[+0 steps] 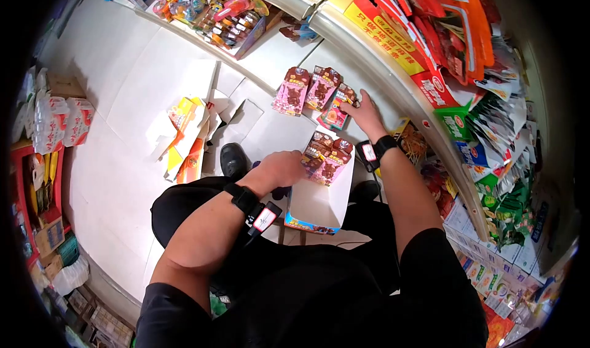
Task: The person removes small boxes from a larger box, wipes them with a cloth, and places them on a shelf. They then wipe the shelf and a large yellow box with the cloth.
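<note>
An open white display box (316,207) with a blue printed front stands between my knees. Pink-and-brown snack packets (332,167) lie in its far end. My left hand (284,168) is closed at the box's left side, its curled fingers against a brown packet (312,162); the fingertips are partly hidden. Beyond the box, on the pale ledge, are two piles of pink packets (291,93). To their right, my right hand (365,116) has its thumb and fingers around a packet with a teal lower part (335,109).
Flattened yellow-and-white cartons (186,130) lie on the floor tiles at left. A shelf of red and orange snack bags (430,28) curves along the right. A tray of small colourful goods (230,25) stands at the top. My shoe (233,159) is beside the box.
</note>
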The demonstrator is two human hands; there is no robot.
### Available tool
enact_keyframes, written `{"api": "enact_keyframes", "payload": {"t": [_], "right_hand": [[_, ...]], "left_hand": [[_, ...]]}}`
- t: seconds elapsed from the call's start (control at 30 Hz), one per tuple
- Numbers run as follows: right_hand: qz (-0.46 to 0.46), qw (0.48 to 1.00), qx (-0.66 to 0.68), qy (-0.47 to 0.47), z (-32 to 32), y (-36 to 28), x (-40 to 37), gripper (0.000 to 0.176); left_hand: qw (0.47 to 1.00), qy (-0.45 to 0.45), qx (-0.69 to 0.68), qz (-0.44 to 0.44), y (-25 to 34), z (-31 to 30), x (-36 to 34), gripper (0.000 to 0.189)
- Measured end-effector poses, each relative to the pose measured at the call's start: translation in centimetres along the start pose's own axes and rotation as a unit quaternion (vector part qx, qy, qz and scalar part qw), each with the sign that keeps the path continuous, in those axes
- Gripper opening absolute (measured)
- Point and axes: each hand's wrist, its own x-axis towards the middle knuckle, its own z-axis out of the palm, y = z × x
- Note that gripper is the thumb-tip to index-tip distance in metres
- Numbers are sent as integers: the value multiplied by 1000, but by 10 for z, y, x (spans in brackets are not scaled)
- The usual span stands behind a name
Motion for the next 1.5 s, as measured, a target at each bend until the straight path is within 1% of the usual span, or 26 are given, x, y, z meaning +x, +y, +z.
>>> {"api": "enact_keyframes", "payload": {"t": [0.07,0.1,0.27,0.33,0.4,0.47,0.5,0.53,0.6,0.67,0.7,0.73,0.8,0.83,0.9,0.93,1.0,1.13,1.2,1.23,1.27,1.33,1.37,1.4,1.47,1.5], "right_hand": [[83,993,-75,30,9,-17,6,104],[90,990,-108,27,15,-21,9,109],[82,990,-109,30,22,-26,16,100],[73,995,-72,12,14,-22,18,96],[47,997,-41,41,22,14,30,99],[28,990,132,30,30,58,50,93],[169,969,173,-53,3,32,38,92],[192,935,295,-37,-9,20,23,73],[142,888,433,-61,-31,6,2,43],[122,888,442,-43,-42,-2,-22,21],[87,895,434,-56,-50,-12,-37,23],[88,895,434,-55,-57,-21,-52,23],[-9,912,409,-38,-68,-35,-78,25],[-8,912,409,-34,-73,-40,-91,25],[-29,907,382,-174,-79,-49,-111,30],[-29,908,382,-170,-75,-51,-115,30],[34,898,348,-266,-60,-50,-119,33],[-1,901,360,-243,-34,-47,-118,34],[-24,913,307,-269,-35,-54,-116,34],[-36,926,260,-270,-23,-42,-109,36],[-34,927,259,-270,-12,-35,-108,36],[-108,966,117,-202,7,-36,-108,39],[-174,973,-32,-148,-4,-59,-117,42],[-175,973,-33,-149,-8,-71,-121,42],[-207,954,-205,-77,-9,-86,-124,44],[-200,949,-229,-85,-11,-89,-123,51]], "left_hand": [[1000,-6,-7,-14,-2,0,1,43],[1000,-11,-6,-17,-3,1,1,43],[1000,-20,2,-18,-3,-1,3,43],[1000,-19,-1,-17,-4,1,6,43],[1000,-16,-5,-15,-5,2,8,43],[1000,-11,-7,-13,-5,2,7,44],[1000,-11,-7,-13,-5,1,7,44],[1000,-13,-7,-10,-4,-1,5,44],[1000,-16,-7,-9,-5,-1,4,44],[1000,-12,-12,-18,-6,1,7,46],[1000,-13,-12,-18,-6,0,7,46],[1000,-12,-12,-12,-7,-1,6,46],[1000,-12,-9,-1,-2,-4,4,47],[1000,-11,-4,-10,1,-7,1,41],[1000,-9,4,-15,7,-10,-2,37],[1000,-7,1,-15,9,-11,-3,38],[1000,-5,0,-12,8,-9,-3,38],[999,-10,-34,9,2,-8,-1,45],[998,-6,-53,18,0,-7,-1,48],[998,6,-64,16,-1,-3,2,51],[997,17,-74,15,-2,-1,5,53],[997,7,-75,28,5,-8,-1,51],[997,-2,-74,36,6,-12,-4,49],[997,-1,-75,35,4,-10,-1,49],[997,13,-65,44,-3,-3,6,47],[997,15,-67,41,-6,-1,8,47]]}}
